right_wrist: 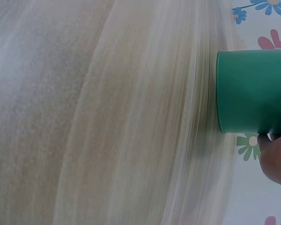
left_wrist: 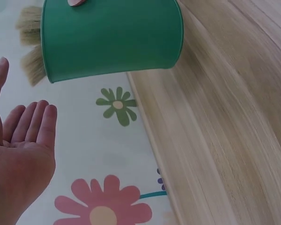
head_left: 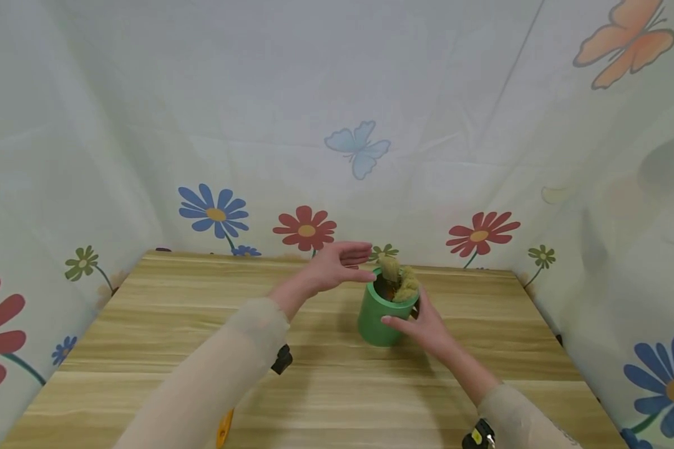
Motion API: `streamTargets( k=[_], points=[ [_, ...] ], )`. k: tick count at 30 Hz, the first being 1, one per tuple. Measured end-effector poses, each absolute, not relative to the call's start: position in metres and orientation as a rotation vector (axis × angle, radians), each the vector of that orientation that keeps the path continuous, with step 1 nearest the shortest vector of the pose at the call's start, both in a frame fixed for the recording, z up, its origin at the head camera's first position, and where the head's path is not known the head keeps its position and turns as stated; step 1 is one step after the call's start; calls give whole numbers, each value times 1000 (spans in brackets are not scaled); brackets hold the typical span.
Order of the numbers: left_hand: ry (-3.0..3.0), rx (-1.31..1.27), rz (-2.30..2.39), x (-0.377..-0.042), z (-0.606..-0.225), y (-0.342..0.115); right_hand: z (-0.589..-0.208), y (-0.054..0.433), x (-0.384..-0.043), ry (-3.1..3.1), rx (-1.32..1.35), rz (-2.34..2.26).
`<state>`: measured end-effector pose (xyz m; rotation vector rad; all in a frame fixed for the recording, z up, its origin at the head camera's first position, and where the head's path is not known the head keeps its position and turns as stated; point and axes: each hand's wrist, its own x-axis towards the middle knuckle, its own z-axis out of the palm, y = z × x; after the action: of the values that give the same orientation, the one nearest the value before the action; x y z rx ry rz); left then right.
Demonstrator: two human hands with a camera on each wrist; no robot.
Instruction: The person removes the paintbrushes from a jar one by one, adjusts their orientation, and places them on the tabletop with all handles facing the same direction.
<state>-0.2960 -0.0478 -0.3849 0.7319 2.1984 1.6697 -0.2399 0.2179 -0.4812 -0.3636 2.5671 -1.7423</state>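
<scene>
A green cylindrical container (head_left: 383, 321) is upright on the table. Tan brush heads (head_left: 407, 284) with soft bristles (left_wrist: 33, 65) stick out of its top; their lower parts are hidden inside. My right hand (head_left: 429, 325) grips the container from its right side, with the thumb across the near wall. In the right wrist view only part of that hand (right_wrist: 277, 161) shows, against the container's wall. Beside the rim on the left is my left hand (head_left: 342, 267), fingers straight and thumb apart, holding nothing. The left wrist view shows its palm (left_wrist: 25, 154) bare.
The wood-grain table (head_left: 168, 324) ends at a pale curtain (head_left: 258, 125) printed with flowers and butterflies. A narrow orange object (head_left: 224, 428) lies by the near edge, partly covered by my left sleeve (head_left: 202, 368).
</scene>
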Motion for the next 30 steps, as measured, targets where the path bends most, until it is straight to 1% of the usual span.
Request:
streamTargets(
  k=[7,16,30],
  points=[
    [2266,766,1606,-299,-386,-37,-481,217,-239,2552,-380,-1749],
    [2307,745,1591,-301,-387,-27,-481,218,-238,2546,-370,-1746],
    [2421,832,1523,-301,-387,-8,-476,217,-234,2554,-355,-1747]
  ],
)
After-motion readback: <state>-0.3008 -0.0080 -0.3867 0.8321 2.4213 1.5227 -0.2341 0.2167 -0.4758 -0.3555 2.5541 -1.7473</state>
